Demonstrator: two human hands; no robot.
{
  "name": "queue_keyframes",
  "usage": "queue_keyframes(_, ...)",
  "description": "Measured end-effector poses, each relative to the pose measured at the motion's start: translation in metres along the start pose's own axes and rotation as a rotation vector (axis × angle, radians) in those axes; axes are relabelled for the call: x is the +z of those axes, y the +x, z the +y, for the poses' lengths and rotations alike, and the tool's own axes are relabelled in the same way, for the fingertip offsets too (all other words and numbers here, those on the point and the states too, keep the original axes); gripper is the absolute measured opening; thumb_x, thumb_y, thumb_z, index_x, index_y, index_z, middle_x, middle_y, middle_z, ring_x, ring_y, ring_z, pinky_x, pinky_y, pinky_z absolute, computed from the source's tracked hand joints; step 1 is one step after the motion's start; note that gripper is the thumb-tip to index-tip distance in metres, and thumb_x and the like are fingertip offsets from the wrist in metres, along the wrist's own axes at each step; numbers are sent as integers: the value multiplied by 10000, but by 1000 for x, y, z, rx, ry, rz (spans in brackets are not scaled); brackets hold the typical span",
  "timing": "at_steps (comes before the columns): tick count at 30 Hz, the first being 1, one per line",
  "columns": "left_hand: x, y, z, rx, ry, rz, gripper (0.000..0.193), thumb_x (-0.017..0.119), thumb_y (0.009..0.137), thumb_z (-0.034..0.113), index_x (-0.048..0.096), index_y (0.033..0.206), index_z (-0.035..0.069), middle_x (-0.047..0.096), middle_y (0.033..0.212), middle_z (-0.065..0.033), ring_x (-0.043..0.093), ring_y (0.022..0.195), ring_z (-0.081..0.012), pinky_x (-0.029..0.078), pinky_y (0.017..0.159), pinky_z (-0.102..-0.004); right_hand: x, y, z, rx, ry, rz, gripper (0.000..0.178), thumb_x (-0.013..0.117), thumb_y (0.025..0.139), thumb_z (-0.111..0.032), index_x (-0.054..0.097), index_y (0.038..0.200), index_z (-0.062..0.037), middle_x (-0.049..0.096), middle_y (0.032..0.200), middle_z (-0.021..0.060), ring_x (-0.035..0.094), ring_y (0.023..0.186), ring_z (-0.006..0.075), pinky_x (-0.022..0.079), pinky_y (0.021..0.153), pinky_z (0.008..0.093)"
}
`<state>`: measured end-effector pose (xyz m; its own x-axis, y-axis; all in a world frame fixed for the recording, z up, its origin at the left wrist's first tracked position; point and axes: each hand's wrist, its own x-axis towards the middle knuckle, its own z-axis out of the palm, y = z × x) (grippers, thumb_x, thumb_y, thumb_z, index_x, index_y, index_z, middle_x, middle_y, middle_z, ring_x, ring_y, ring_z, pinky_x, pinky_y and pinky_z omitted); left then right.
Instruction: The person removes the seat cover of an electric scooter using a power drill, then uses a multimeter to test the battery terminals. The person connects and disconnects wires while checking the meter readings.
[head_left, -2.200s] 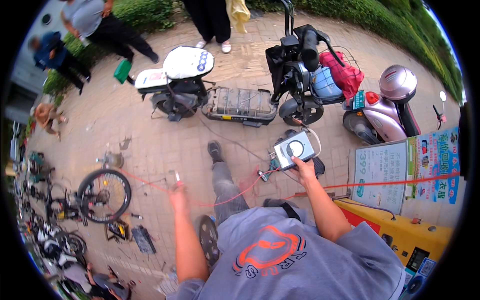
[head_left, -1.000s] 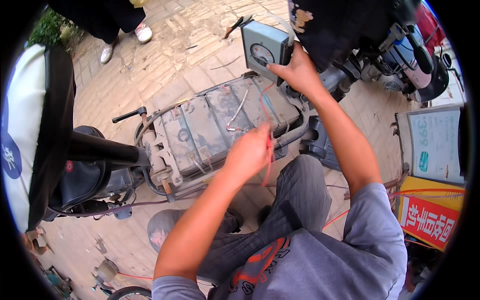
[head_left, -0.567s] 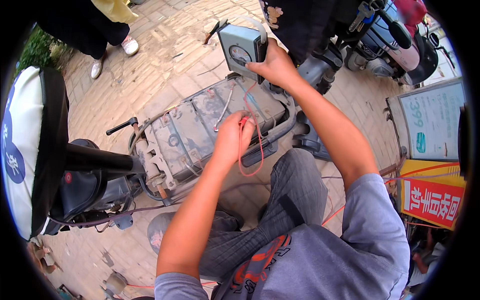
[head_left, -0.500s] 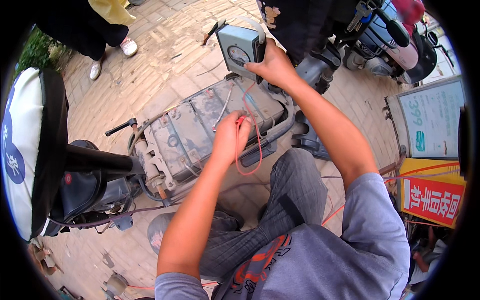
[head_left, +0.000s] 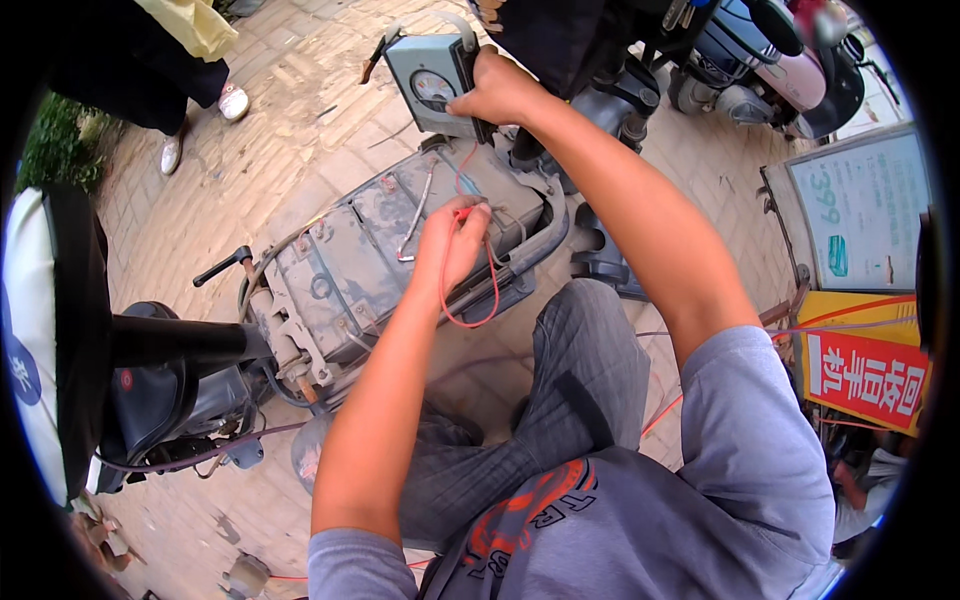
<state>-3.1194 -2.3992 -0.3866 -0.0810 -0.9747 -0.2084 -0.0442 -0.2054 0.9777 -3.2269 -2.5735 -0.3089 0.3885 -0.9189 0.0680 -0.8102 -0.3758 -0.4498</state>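
My right hand [head_left: 505,92] grips a grey-blue box-shaped meter [head_left: 415,60] with a round dial and a carrying handle, held above the far end of a row of dusty batteries [head_left: 375,235]. My left hand [head_left: 448,245] is closed around a red-handled test lead [head_left: 462,213] over the right part of the batteries. Its tip is hidden, so contact with a terminal cannot be told. From that hand a thin red wire [head_left: 495,290] loops down and back up toward the meter. Left of my fingers, a pale jumper cable [head_left: 418,210] lies across the batteries.
The batteries sit in the open floor frame of an electric scooter, whose seat [head_left: 80,340] is at left. More scooters [head_left: 790,80] stand at upper right. A person in dark trousers [head_left: 140,80] stands at upper left. A sign board [head_left: 855,215] and a red-and-yellow sign [head_left: 865,370] are at right.
The whole view has shifted, with the scene sliding left. My left hand has moved slightly farther over the batteries with the red lead. The meter has shifted a little left, still in my right hand.
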Motion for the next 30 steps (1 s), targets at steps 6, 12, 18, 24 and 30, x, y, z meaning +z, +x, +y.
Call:
queue_keyframes(6, -3, 4, -5, 6, -71, 13, 312, 536, 910, 206, 607, 1038, -70, 627, 798, -78, 537, 665, -119, 458, 627, -258, -1, 1, -6, 48, -6, -30, 695, 827, 618, -314, 504, 1012, 159, 624, 938, 303, 645, 883, 366, 508, 768, 365)
queue_keyframes(12, 0, 6, 1, 2, -61, 1, 323, 538, 910, 222, 608, 1039, -66, 624, 790, -71, 537, 663, -117, 457, 626, -257, -2, 2, -2, 27, 6, -30, 691, 824, 619, -318, 512, 1009, 159, 626, 927, 302, 646, 878, 363, 510, 766, 367)
queue_keyframes(18, 0, 9, 2, 46, 102, 23, 297, 539, 900, 215, 630, 984, -55, 614, 750, -58, 548, 663, -122, 454, 619, -266, 2, 2, 1, -8, -38, 3, 680, 814, 629, -327, 519, 999, 162, 626, 916, 304, 643, 865, 370, 508, 762, 377)
queue_keyframes(24, 11, 6, 25, 102, 283, 44, 310, 542, 858, 212, 631, 967, -64, 606, 704, -167, 579, 658, -219, 468, 645, -328, -2, 12, 10, -25, 78, -69, 692, 842, 606, -259, 513, 1040, 169, 639, 940, 291, 659, 868, 338, 522, 743, 353)
queue_keyframes(30, 11, 6, 24, 92, 268, 47, 322, 543, 845, 215, 632, 975, -66, 628, 744, -202, 618, 700, -267, 480, 679, -342, 0, 16, 10, -5, 233, -114, 610, 838, 608, -142, 532, 1056, 136, 641, 972, 267, 644, 896, 321, 496, 797, 352)
